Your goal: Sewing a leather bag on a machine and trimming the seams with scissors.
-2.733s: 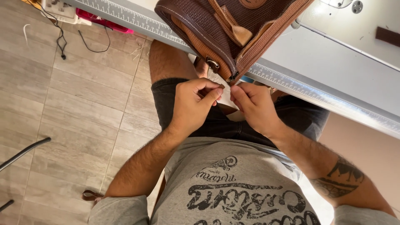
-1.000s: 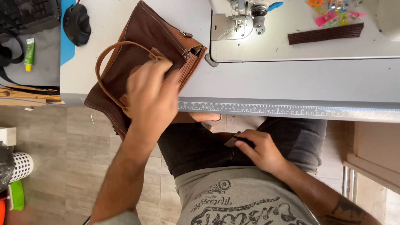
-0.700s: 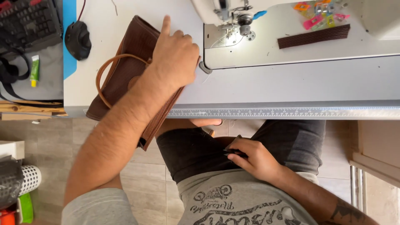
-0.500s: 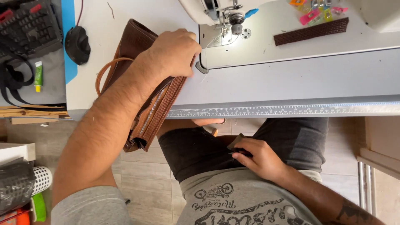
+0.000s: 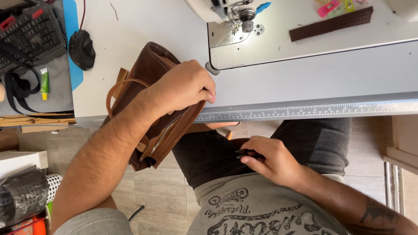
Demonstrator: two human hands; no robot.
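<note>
My left hand (image 5: 185, 87) grips a brown leather bag (image 5: 150, 69) with a looped handle; the bag hangs half off the front edge of the white sewing table (image 5: 305, 82), tilted down toward my lap. My right hand (image 5: 270, 159) rests on my thigh, its fingers closed on a small dark object at my shorts pocket; what it is cannot be made out. The sewing machine's needle and presser foot (image 5: 241, 17) stand at the back of the table, right of the bag.
A dark brown woven strap (image 5: 331, 24) and coloured clips (image 5: 335, 6) lie at the table's back right. A black pouch (image 5: 82, 48), a blue mat, a green tube (image 5: 44, 82) and a black keyboard (image 5: 26, 35) are at the left. A ruler strip (image 5: 313, 112) runs along the table's front edge.
My left hand has pulled the bag toward me, so it now hangs further over the table edge. My right hand stays on my thigh.
</note>
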